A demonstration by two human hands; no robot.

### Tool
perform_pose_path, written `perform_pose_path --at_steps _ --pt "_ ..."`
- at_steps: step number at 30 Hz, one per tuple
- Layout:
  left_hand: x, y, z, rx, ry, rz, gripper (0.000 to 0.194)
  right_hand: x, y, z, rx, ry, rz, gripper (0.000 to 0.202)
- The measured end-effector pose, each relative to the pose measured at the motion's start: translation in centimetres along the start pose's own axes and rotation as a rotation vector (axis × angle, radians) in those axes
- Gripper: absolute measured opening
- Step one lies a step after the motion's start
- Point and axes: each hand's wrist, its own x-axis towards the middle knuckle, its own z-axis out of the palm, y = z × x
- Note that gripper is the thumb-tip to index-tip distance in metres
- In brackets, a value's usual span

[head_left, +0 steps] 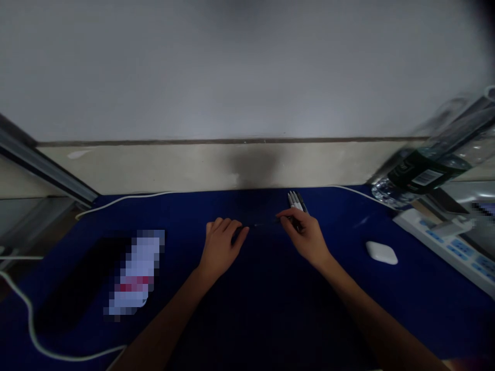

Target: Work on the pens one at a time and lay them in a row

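Over the middle of a dark blue desk mat (270, 309), my left hand (222, 245) is curled, its thumb close to the index finger. Something dark and slim seems to lie between them, too dim to name. Across a small gap, my right hand (307, 234) has its thumb and index finger pinched together on something small that I cannot make out. A faint, thin glint shows between the two hands. Just behind my right hand, several pens (296, 200) lie side by side, their lower ends hidden by it.
A phone (139, 273) with a lit, blurred screen lies at left, near a white cable (31, 314). To the right are a white earbud case (381, 253), a power strip (444, 247) and a clear bottle (413, 172) with a green label. A wall (185, 167) bounds the back.
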Motion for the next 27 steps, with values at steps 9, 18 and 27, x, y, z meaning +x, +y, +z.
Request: perform_pose_path --at_steps 9,18,27 --pt "0.0 0.1 -0.1 -0.001 0.0 0.019 0.041 0.0 -0.2 -0.1 -0.021 -0.02 -0.067 0.022" --pt "0.1 -0.2 0.1 -0.013 -0.03 0.036 0.039 -0.5 -0.3 0.7 -0.003 -0.132 -0.026 0.024" --pt "0.0 -0.2 0.1 0.012 -0.163 0.192 0.036 -1.4 -0.6 2.2 0.132 -0.286 0.085 0.021"
